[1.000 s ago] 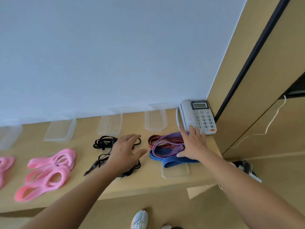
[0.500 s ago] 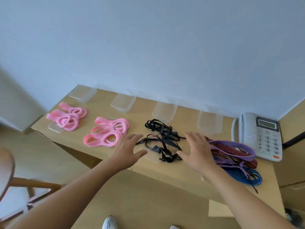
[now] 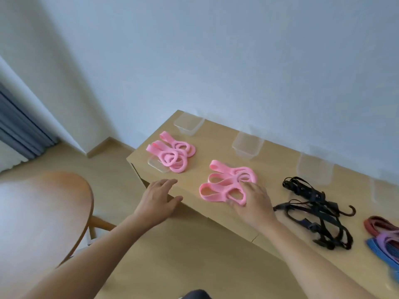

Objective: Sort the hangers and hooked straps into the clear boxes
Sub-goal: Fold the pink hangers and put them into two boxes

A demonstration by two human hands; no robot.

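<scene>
Two piles of pink loop hangers lie on the wooden table: a far pile at the left end and a near pile. My right hand rests on the near pile with its fingers spread and relaxed. My left hand hovers open over the table's front left edge, holding nothing. Black hooked straps lie in a tangle to the right. Red, purple and blue straps sit at the right edge. Clear boxes line the wall side.
A clear lid lies under the far pink pile. A round wooden chair stands left of the table, close to my left arm. A white wall runs behind the table and a grey curtain hangs at far left.
My view has swung left along the table, from the phone end to the pink hangers. Both hands moved left; my right hand left the coloured straps and now lies on the near pink pile.
</scene>
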